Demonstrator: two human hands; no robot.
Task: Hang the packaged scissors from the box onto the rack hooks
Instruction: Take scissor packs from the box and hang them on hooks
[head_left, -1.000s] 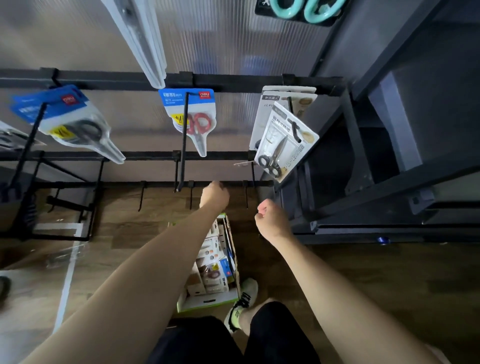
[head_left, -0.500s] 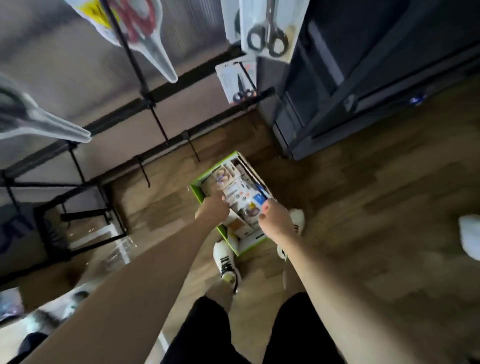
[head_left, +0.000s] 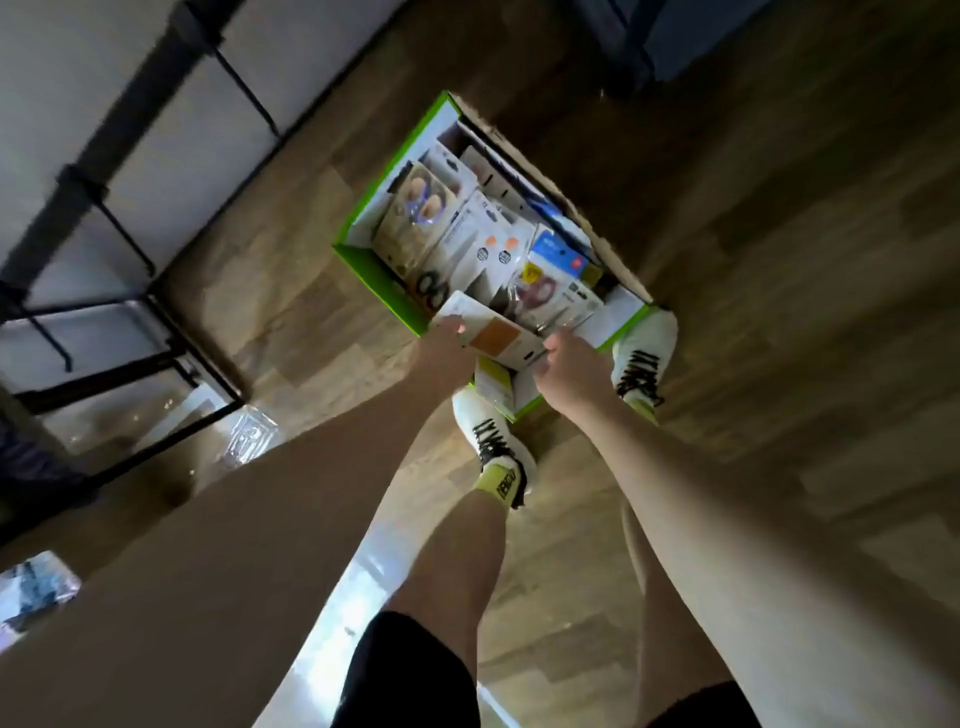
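The box (head_left: 363, 270) is an open cardboard carton with bright green outer walls and white inner walls, sitting skewed on the wood floor. It is full of packaged scissors standing and leaning on edge: mostly white cards, one with orange circles (head_left: 498, 244), one with a blue header (head_left: 558, 257) over reddish handles, one showing black handles (head_left: 434, 291). At the near end one pack (head_left: 493, 335), white with an orange-brown panel, lies tilted above the others. The rack (head_left: 130, 98), black bars with thin hooks (head_left: 127, 236), stands to the left, blurred.
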